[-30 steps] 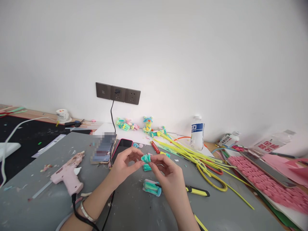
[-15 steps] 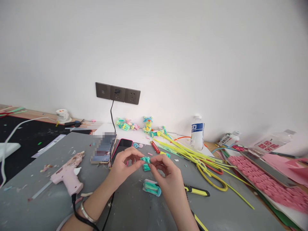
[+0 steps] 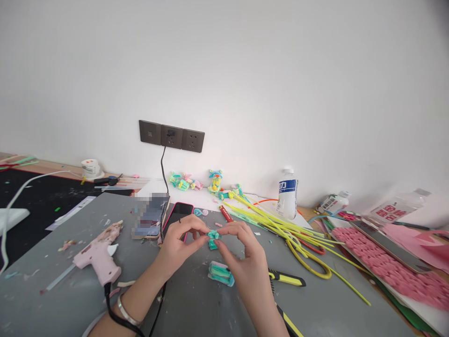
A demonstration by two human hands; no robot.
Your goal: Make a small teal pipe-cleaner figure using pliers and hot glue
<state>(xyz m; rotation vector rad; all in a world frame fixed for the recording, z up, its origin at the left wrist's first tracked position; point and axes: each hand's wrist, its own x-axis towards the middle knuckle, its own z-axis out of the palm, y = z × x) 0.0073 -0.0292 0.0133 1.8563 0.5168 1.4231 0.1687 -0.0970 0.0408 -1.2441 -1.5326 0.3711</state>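
Both my hands meet above the grey mat point(image 3: 196, 304) and pinch one small teal pipe-cleaner piece point(image 3: 212, 239) between their fingertips. My left hand point(image 3: 179, 244) grips its left side with thumb and forefinger. My right hand point(image 3: 243, 262) holds the right side, fingers curled. A rolled teal and pink bundle point(image 3: 221, 273) lies on the mat just below my hands. A yellow-handled cutter point(image 3: 287, 279) lies to the right of my right wrist.
A pink glue gun point(image 3: 99, 256) rests at left, its black cord running under my left arm. A phone point(image 3: 177, 215) lies behind my hands. Yellow pipe cleaners point(image 3: 280, 224), a bottle point(image 3: 287, 195) and a pink mat point(image 3: 389, 271) fill the right side. Finished figures point(image 3: 215, 181) stand by the wall.
The teal piece has been lowered slightly and pressed tighter between my fingertips. My right hand's fingers have shifted up over it. Nothing else has moved.
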